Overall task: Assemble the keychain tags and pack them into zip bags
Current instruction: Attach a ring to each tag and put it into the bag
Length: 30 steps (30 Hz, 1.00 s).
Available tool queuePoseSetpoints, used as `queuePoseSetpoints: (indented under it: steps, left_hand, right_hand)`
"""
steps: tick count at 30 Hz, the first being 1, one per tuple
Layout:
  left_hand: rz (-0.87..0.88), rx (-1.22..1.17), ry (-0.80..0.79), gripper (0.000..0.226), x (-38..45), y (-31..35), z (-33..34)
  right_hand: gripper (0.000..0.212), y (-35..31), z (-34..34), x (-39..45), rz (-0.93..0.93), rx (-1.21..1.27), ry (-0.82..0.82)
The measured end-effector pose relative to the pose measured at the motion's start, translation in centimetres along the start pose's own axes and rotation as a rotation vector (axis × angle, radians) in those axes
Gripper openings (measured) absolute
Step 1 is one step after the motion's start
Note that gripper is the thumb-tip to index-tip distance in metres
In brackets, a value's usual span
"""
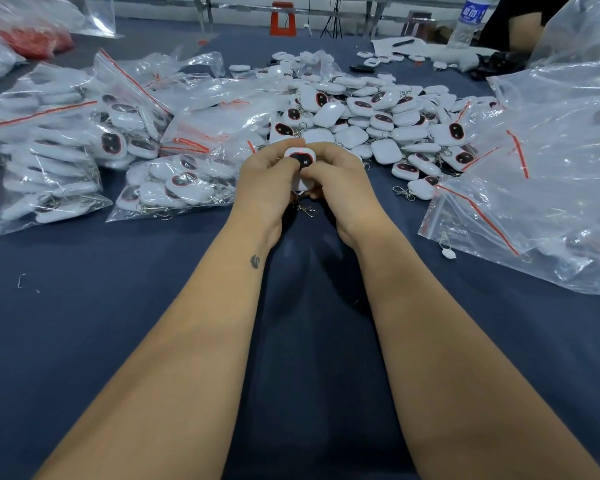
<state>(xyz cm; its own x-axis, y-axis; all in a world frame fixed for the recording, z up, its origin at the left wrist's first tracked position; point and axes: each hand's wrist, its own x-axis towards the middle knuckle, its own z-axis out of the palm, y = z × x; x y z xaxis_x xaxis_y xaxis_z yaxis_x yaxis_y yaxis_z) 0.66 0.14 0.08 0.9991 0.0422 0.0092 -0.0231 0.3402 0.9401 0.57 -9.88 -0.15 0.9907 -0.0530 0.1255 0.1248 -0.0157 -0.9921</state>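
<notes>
Dark blue tabletop (84, 323), stretching back toward a grey wall and table legs. At centre, both hands together, clamped on one white tag (300, 164): left hand (267, 181) curled round its left side, right hand (333, 176) curled round its right side, thumbs pressed on the dark, red-rimmed face. Held just above the cloth, upright and facing the camera. Below the tag, a metal clasp (305, 209) dangling between the wrists. Small dark mark on the left forearm (254, 262).

Just behind the hands, a loose pile of tags (378, 112), white shells mixed face up and face down, some with clasps showing. To the left, filled zip bags (56, 157) with red seal strips, lying flat and overlapping. To the right, a heap of clear bags (551, 168), mostly crumpled. One small white piece (449, 253) alone on the cloth near that heap. Far right rear, a water bottle (468, 22) standing upright, beside another person's arm (520, 27). Far rear centre, an orange stool (283, 24).
</notes>
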Motion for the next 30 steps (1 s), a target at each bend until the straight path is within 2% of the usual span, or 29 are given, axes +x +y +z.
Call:
queuePoseSetpoints:
  steps: [6, 9, 12, 14, 15, 17, 19, 22, 26, 28, 30]
  left_hand:
    - [0.029, -0.004, 0.020, 0.027, 0.1, 0.0, 0.1]
    - [0.132, 0.103, 0.021, 0.030, -0.3, 0.1, 0.4]
    - [0.408, 0.417, 0.080, 0.034, -1.2, 0.0, 0.4]
    - [0.623, 0.747, 0.251, 0.037, -1.3, 0.1, -0.3]
    - [0.659, 0.928, 0.336, 0.040, -1.1, 0.1, -0.8]
    - [0.514, 1.202, 0.363, 0.044, -0.6, 0.2, -1.7]
    - [0.365, 1.317, 0.286, 0.040, -0.3, 0.0, -1.8]
    - [0.372, 1.346, 0.241, 0.032, -0.4, -0.3, -1.6]
    - [0.373, 1.332, 0.261, 0.035, -0.3, -0.3, -1.7]
    - [0.380, 1.155, 0.304, 0.033, -0.3, -0.1, -1.7]
    - [0.336, 0.831, 0.333, 0.032, -0.4, 0.5, -1.6]
  right_hand:
    - [0.030, 0.2, 0.0, -0.2, -0.028, 0.026, -0.050]
    - [0.028, 0.3, 0.0, -0.3, -0.058, 0.041, -0.058]
    - [0.020, 0.5, 0.1, 0.1, -0.041, 0.119, 0.009]
    - [0.019, 0.6, 0.1, 0.4, -0.031, 0.116, 0.074]
    - [0.018, 0.6, 0.1, 0.6, -0.026, 0.101, 0.096]
    - [0.018, 0.7, 0.0, 0.7, -0.020, 0.113, 0.117]
    - [0.018, 0.6, 0.0, 0.7, -0.018, 0.167, 0.133]
    - [0.019, 0.1, 0.1, 0.6, -0.013, 0.362, 0.128]
    - [0.021, -0.5, 0.3, 0.1, -0.003, 0.548, 0.059]
    - [0.017, -0.6, 0.5, 0.0, 0.006, 0.540, 0.045]
    - [0.015, -0.8, 0.8, -0.1, 0.008, 0.531, 0.031]
